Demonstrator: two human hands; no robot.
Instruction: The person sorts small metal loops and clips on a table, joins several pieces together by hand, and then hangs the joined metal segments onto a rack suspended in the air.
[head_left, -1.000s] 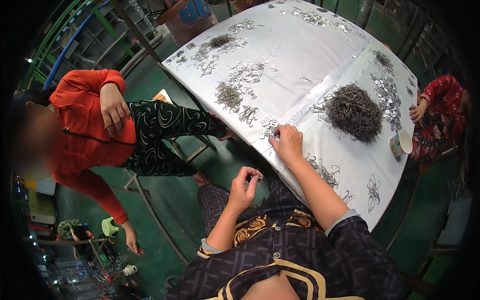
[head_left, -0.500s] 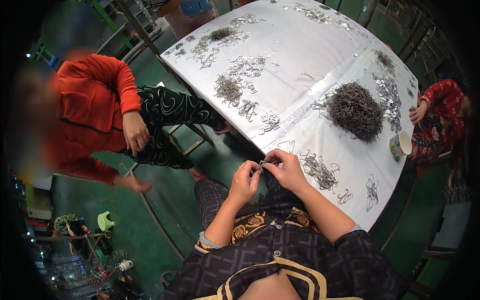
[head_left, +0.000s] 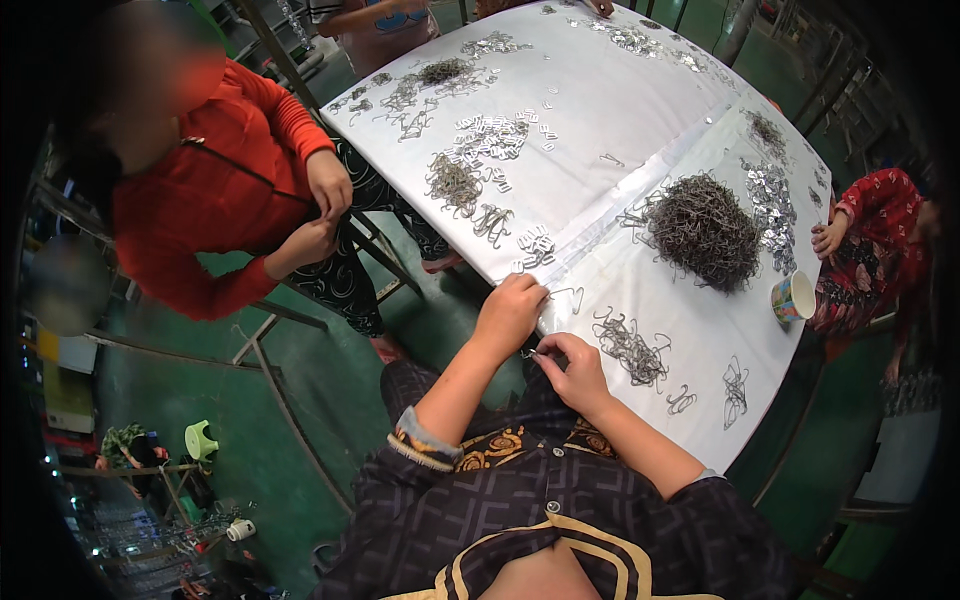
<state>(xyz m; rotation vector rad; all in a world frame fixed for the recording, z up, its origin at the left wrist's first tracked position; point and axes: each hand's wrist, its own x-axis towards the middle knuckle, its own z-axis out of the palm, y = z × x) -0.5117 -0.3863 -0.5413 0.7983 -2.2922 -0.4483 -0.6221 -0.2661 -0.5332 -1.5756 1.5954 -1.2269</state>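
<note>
My left hand (head_left: 512,312) is at the table's near edge, back upward. Its bent fingers are bunched beside a loose wire hook (head_left: 577,300) and just short of a small pile of flat silver metal clips (head_left: 535,245). Whatever is under the fingertips is hidden. Lower and to the right, just off the table edge above my lap, my right hand (head_left: 575,372) pinches a small shiny metal piece (head_left: 530,353) between thumb and fingers. To the right of it lies a loose heap of bent wire hooks (head_left: 632,348) on the white tabletop.
A big dark mound of wire hooks (head_left: 703,232) sits on the white table (head_left: 620,110), with a paper cup (head_left: 793,297) at its right edge. More clips (head_left: 490,135) and hooks (head_left: 455,180) lie farther left. A person in red (head_left: 240,190) sits left; another person's hand (head_left: 828,238) is right.
My left hand has left my right hand and moved up to the table edge. My right hand has dropped slightly, still pinching. The person at left has leaned in and joined both hands.
</note>
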